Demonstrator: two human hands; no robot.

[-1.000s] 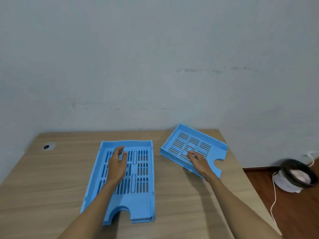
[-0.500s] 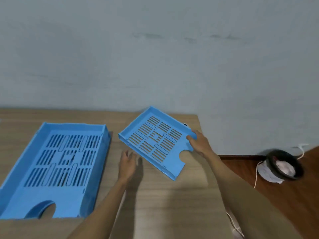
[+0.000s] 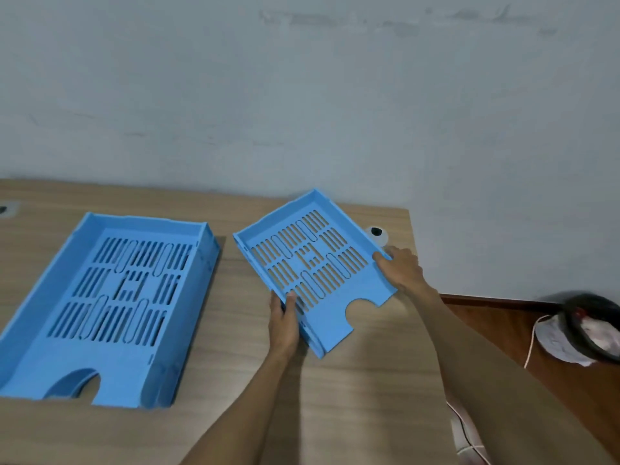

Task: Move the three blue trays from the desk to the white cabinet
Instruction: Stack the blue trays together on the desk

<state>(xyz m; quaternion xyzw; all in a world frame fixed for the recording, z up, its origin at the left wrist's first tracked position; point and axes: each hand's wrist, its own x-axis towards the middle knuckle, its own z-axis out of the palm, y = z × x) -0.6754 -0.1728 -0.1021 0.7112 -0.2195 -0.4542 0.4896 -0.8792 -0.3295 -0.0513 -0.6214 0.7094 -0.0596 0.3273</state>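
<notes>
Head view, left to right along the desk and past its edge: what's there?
Desk grommet at the left edge → large blue tray → left hand → tilted blue tray → right hand → black bin on the floor.

left tray stack (image 3: 110, 297) cut by frame edge, grommet (image 3: 377, 233) partly hidden, bin (image 3: 593, 330) blurred

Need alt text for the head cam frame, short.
Both hands grip a slotted blue plastic tray over a wooden desk: left hand on its near-left edge, right hand on its right corner. A larger-looking blue tray stack sits at left.
</notes>
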